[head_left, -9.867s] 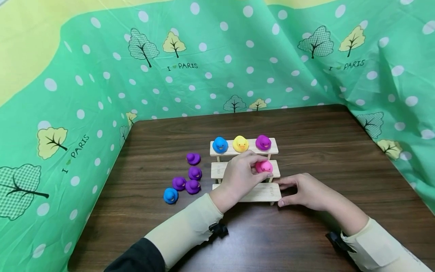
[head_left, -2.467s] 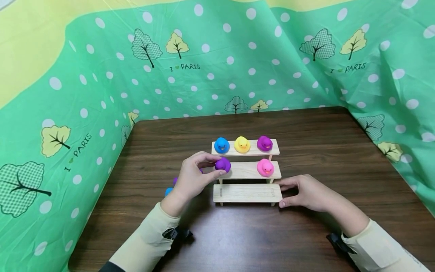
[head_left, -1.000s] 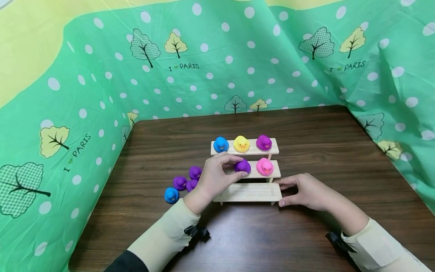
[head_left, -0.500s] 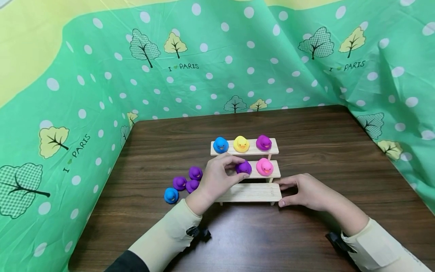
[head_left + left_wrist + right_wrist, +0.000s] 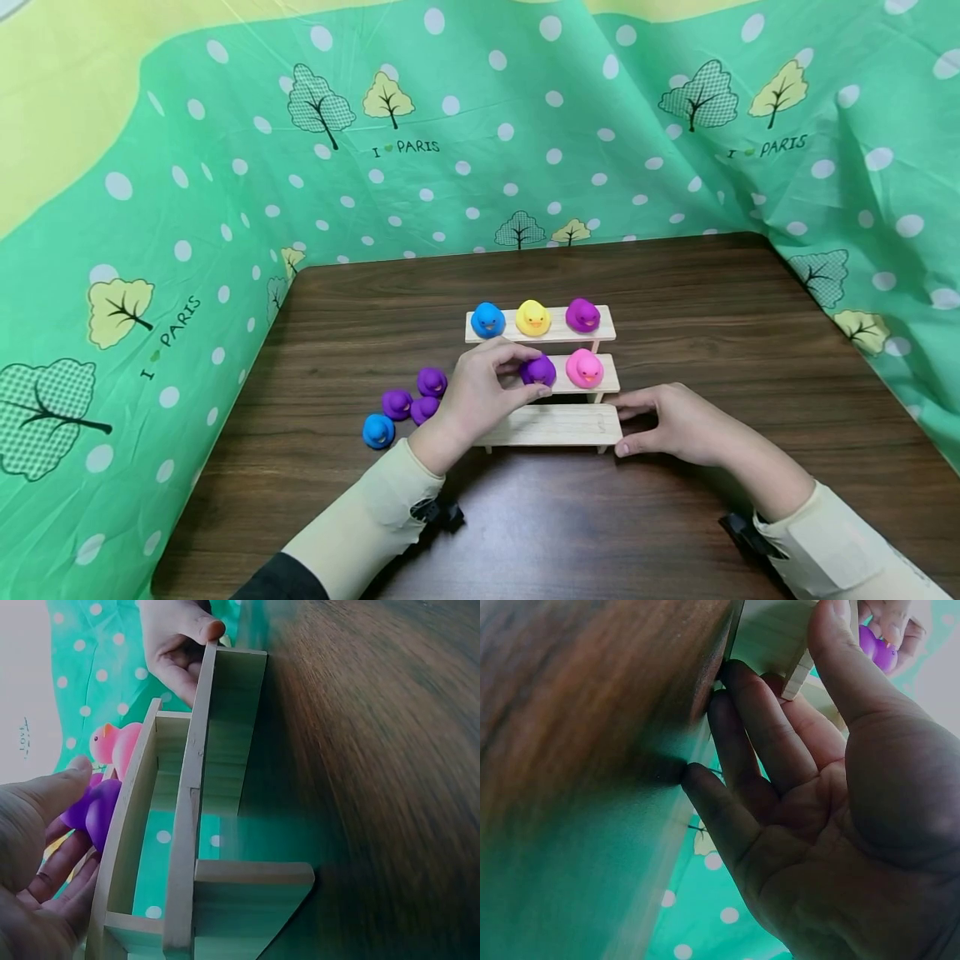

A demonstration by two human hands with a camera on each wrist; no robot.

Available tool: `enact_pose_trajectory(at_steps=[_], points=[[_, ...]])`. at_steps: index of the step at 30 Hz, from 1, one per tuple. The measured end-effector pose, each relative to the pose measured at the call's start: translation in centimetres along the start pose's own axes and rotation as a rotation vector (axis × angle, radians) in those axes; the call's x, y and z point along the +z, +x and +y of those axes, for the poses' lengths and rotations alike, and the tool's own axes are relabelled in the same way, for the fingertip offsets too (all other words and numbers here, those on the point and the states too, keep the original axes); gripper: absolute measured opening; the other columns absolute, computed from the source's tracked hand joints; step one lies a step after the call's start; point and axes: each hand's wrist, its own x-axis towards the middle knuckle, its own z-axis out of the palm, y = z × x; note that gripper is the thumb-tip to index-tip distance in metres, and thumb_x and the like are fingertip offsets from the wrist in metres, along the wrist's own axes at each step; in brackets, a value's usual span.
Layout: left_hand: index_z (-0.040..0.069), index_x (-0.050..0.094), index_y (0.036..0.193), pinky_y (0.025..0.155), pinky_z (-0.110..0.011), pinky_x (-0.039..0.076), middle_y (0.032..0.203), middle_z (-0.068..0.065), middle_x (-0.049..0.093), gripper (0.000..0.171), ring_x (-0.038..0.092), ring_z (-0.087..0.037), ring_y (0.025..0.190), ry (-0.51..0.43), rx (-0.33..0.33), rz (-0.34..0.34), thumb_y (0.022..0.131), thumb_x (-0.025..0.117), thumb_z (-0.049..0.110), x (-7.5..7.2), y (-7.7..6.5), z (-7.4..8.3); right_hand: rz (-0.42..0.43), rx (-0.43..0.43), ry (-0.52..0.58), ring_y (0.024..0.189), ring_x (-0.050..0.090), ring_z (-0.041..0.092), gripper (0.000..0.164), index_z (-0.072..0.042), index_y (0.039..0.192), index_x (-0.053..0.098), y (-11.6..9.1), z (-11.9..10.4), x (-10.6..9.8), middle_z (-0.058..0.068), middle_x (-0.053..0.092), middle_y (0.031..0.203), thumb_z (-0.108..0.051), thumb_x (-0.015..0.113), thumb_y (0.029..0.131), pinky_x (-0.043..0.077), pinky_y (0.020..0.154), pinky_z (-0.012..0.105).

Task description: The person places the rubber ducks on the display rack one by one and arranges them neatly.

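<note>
My left hand point(image 5: 480, 392) pinches a purple rubber duck point(image 5: 538, 371) between thumb and fingers, at the middle of the stand's middle step. In the left wrist view this duck point(image 5: 101, 814) sits against the step's edge. To its right on the same step is a pink duck point(image 5: 584, 368). My right hand point(image 5: 671, 425) holds the right end of the three-step wooden stand point(image 5: 551, 427) at its lowest step, thumb at the front corner and fingers behind. On the top step are a blue duck point(image 5: 487, 320), a yellow duck point(image 5: 533, 317) and a magenta-purple duck point(image 5: 582, 316).
Left of the stand, several purple ducks point(image 5: 396, 404) and a blue duck point(image 5: 378, 431) lie grouped on the dark wooden table point(image 5: 337, 317). A green dotted cloth point(image 5: 450, 167) rises behind the table and at both sides.
My left hand has let go of the pink duck, taken a purple duck from the left group, and slid it rightward along the middle step. The right hand stays at the stand.
</note>
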Motion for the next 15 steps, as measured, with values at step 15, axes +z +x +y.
enact_pose_trajectory(at_steps=[15], points=[[0.007, 0.077, 0.114, 0.092, -0.027, 0.060, 0.112, 0.000, 0.072, 0.038, 0.073, -0.016, 0.102, -0.004, 0.002, 0.039, 0.080, 0.094, 0.016, -2.9, -1.6, -0.9, -0.006, 0.014, -0.003, 0.116, 0.070, 0.018, 0.068, -0.015, 0.136, 0.071, 0.1, -0.2, 0.0, -0.011, 0.077, 0.110, -0.050, 0.089, 0.080, 0.054, 0.100, 0.048]])
